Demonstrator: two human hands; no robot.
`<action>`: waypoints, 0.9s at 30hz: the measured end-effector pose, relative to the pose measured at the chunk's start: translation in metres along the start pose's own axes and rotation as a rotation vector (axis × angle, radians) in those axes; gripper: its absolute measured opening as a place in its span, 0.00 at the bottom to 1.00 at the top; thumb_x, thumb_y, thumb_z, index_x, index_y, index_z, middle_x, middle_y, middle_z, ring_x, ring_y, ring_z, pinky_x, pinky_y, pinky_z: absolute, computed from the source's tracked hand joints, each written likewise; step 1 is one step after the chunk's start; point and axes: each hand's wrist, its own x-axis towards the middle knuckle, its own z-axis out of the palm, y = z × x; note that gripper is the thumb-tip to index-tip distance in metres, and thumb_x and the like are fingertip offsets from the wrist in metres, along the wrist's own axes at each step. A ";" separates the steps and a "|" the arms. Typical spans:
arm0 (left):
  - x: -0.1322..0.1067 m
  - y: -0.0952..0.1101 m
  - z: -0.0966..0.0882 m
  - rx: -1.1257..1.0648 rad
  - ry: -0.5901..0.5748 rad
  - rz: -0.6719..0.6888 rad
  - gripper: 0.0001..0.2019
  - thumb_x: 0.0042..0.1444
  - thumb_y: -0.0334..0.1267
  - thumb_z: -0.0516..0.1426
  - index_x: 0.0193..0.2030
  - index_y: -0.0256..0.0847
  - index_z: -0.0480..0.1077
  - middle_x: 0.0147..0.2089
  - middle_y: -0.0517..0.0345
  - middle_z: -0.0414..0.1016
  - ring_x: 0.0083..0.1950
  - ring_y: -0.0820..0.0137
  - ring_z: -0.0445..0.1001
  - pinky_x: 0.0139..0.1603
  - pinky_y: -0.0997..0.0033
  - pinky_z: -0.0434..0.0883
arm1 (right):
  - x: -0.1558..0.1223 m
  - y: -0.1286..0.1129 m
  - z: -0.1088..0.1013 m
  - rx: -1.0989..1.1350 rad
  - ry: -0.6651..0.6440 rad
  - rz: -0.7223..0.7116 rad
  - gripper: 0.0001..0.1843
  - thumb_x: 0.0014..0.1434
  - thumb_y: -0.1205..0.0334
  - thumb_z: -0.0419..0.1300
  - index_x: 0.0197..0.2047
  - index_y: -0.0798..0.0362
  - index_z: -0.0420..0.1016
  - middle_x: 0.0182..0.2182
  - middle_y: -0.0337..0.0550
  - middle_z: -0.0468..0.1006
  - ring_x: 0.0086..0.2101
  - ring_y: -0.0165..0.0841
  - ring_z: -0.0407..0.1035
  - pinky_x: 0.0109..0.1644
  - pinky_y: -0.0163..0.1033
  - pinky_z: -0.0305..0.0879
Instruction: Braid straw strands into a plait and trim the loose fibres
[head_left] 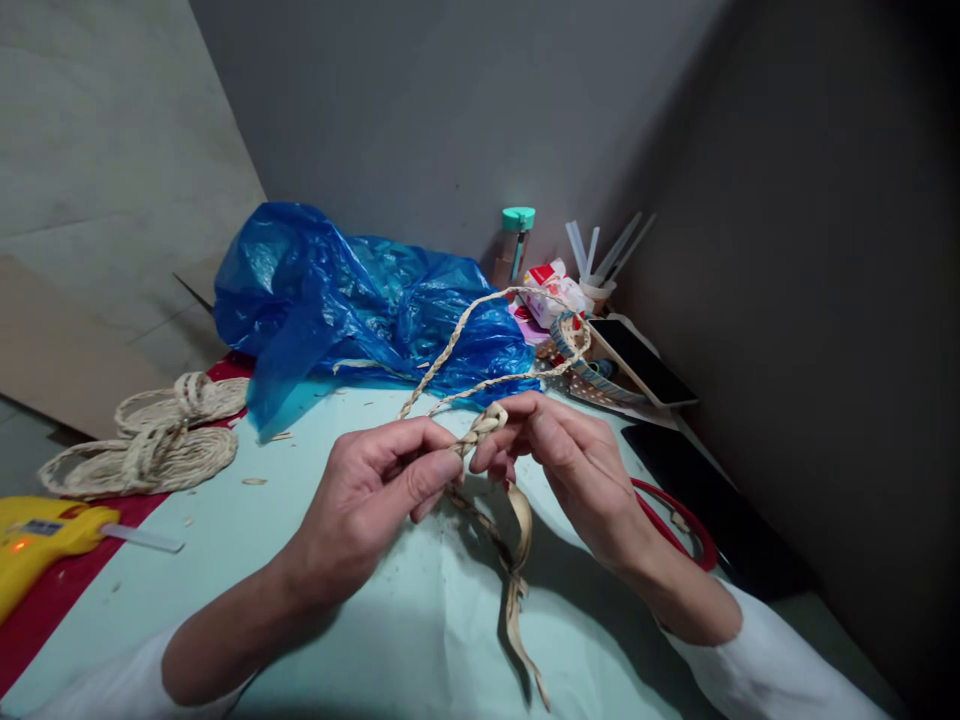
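Observation:
My left hand [367,490] is closed, thumb and forefinger pinching a braided straw cord [480,428] near the middle of the view. My right hand [574,465] is also closed, its fingertips at the looped end of the same braid. From the hands the thin plaited length arcs up and back over a blue plastic bag [390,310]. Below the fingers hangs a loose dry straw strip [519,590], tied or twisted to a thinner braid. Some fingertips on both hands are hidden behind the cord.
Two woven straw sandals [150,450] lie at left, behind a yellow glue gun [45,540]. A phone [645,360] leans on a basket [574,345] at right, with a red ring [701,545] nearer me. A bottle [517,245] and a cup of glue sticks [598,290] stand by the wall.

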 end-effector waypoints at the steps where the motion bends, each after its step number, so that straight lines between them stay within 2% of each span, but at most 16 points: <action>1: 0.000 -0.001 0.000 -0.025 0.001 -0.020 0.12 0.62 0.41 0.58 0.30 0.39 0.74 0.22 0.65 0.61 0.24 0.77 0.56 0.24 0.74 0.53 | 0.000 0.000 0.000 0.000 0.008 0.001 0.17 0.69 0.48 0.54 0.45 0.51 0.75 0.32 0.42 0.82 0.31 0.31 0.72 0.36 0.36 0.68; 6: 0.002 -0.001 -0.001 -0.034 -0.003 -0.035 0.11 0.62 0.42 0.59 0.31 0.38 0.75 0.28 0.60 0.68 0.29 0.74 0.60 0.29 0.72 0.58 | -0.001 -0.007 0.004 -0.042 0.007 0.000 0.11 0.68 0.53 0.58 0.46 0.50 0.75 0.33 0.39 0.81 0.31 0.29 0.73 0.37 0.34 0.69; 9: 0.003 0.001 -0.001 -0.091 -0.061 -0.085 0.12 0.61 0.42 0.59 0.29 0.38 0.74 0.26 0.61 0.65 0.28 0.75 0.58 0.27 0.73 0.55 | -0.001 -0.014 0.007 -0.125 0.022 -0.013 0.09 0.65 0.59 0.62 0.48 0.50 0.75 0.32 0.37 0.80 0.31 0.28 0.74 0.36 0.33 0.69; 12: 0.006 0.000 -0.001 -0.214 -0.161 -0.205 0.13 0.60 0.44 0.60 0.28 0.37 0.72 0.23 0.64 0.58 0.24 0.77 0.51 0.24 0.74 0.49 | 0.000 -0.020 0.011 -0.219 0.044 -0.034 0.09 0.63 0.63 0.62 0.46 0.51 0.77 0.34 0.38 0.81 0.31 0.27 0.74 0.35 0.33 0.69; 15: 0.010 -0.002 -0.003 -0.354 -0.224 -0.297 0.14 0.57 0.44 0.62 0.27 0.36 0.71 0.22 0.65 0.57 0.23 0.78 0.45 0.22 0.73 0.43 | 0.001 -0.022 0.011 -0.249 0.050 -0.062 0.07 0.63 0.64 0.62 0.44 0.51 0.79 0.37 0.39 0.82 0.31 0.27 0.74 0.34 0.32 0.68; 19: 0.013 -0.004 -0.004 -0.444 -0.263 -0.370 0.15 0.57 0.43 0.63 0.26 0.36 0.70 0.22 0.65 0.56 0.22 0.80 0.44 0.22 0.74 0.41 | 0.001 -0.018 0.010 -0.212 0.060 -0.075 0.05 0.64 0.64 0.61 0.39 0.51 0.80 0.32 0.37 0.81 0.29 0.25 0.72 0.32 0.30 0.67; 24: 0.013 -0.005 -0.002 -0.453 -0.265 -0.393 0.15 0.57 0.43 0.63 0.27 0.34 0.70 0.23 0.64 0.59 0.21 0.81 0.44 0.21 0.75 0.40 | -0.001 -0.012 0.012 -0.219 0.161 -0.033 0.09 0.65 0.61 0.61 0.33 0.53 0.78 0.26 0.36 0.79 0.25 0.26 0.69 0.30 0.32 0.65; 27: 0.013 -0.005 0.001 -0.468 -0.248 -0.412 0.15 0.57 0.42 0.63 0.26 0.34 0.68 0.21 0.67 0.53 0.21 0.82 0.41 0.21 0.76 0.40 | -0.001 -0.009 0.013 -0.144 0.207 0.007 0.09 0.63 0.60 0.62 0.32 0.53 0.78 0.24 0.36 0.78 0.23 0.25 0.66 0.28 0.32 0.64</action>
